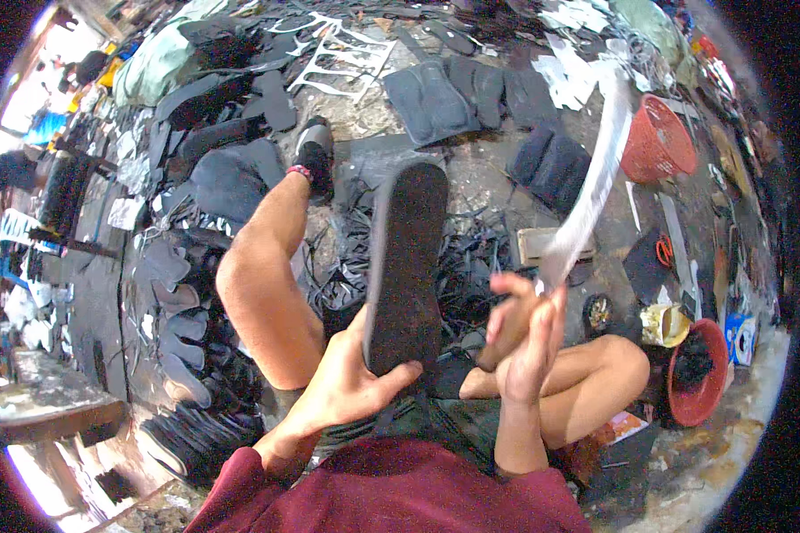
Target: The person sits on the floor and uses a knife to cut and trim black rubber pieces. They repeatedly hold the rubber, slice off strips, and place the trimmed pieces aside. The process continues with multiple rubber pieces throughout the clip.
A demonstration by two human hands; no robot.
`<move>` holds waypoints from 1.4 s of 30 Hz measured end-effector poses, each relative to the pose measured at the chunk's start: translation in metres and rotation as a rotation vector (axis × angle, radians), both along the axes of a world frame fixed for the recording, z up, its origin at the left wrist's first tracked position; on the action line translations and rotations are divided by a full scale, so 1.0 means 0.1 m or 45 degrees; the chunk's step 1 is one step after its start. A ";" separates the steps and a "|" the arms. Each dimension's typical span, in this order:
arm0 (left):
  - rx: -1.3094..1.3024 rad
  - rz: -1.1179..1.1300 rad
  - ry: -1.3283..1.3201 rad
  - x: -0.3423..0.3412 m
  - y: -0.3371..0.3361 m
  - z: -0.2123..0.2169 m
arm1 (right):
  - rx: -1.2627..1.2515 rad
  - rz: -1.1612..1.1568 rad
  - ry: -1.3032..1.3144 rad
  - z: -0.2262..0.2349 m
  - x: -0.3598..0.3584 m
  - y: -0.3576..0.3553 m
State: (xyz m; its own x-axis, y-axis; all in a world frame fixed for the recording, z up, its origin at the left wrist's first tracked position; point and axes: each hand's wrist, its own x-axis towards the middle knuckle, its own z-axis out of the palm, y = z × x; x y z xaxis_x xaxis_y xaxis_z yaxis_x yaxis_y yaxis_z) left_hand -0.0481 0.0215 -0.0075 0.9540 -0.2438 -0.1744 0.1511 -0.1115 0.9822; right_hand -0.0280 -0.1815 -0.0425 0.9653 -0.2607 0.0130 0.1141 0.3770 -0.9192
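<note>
**Sole in the left hand, strip in the right**

Closest to me, my left hand [347,391] is wrapped around the near end of a long dark sole [407,266], thumb across its face and fingers behind it, so the grip is closed on the piece. The sole stands almost upright in front of my chest, its far end rounded and pointing away from me.

Just to the right, my right hand [529,342] pinches the lower end of a pale, blurred strip [591,186] between thumb and fingers. The strip runs up and away to the right, well clear of the sole.

Below the hands I see my bare legs: the left knee [258,284] raised, its foot in a dark shoe [316,155] planted further out, and the right leg folded, its knee [618,364] near a red bowl [698,369].

Between my legs lies a heap of thin dark offcuts [471,258]. Further out, dark cut sheets [436,98] lie spread on the floor, with a red basket [658,138] to their right. Stacks of dark sole shapes [173,302] sit to my left. At the far left edge a person [9,173] is bent over; I cannot tell what they hold.
</note>
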 end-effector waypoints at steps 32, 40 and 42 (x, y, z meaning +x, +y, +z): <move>-0.532 0.273 0.264 0.15 -0.45 -0.10 | 0.331 0.401 0.196 0.14 0.21 0.04; -0.746 0.679 0.284 0.13 -0.60 -0.09 | -0.194 -0.076 0.133 -0.01 0.38 0.43; -0.715 0.684 0.278 0.20 -0.38 0.04 | 0.047 -0.093 0.183 0.11 0.34 0.25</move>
State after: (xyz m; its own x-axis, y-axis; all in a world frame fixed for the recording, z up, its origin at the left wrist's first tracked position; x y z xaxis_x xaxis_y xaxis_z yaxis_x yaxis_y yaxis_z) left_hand -0.0281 -0.0163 -0.0032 0.9242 0.1319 -0.3583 0.2389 0.5323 0.8122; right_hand 0.0058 -0.1562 -0.0315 0.9350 -0.3280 -0.1350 0.0105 0.4061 -0.9138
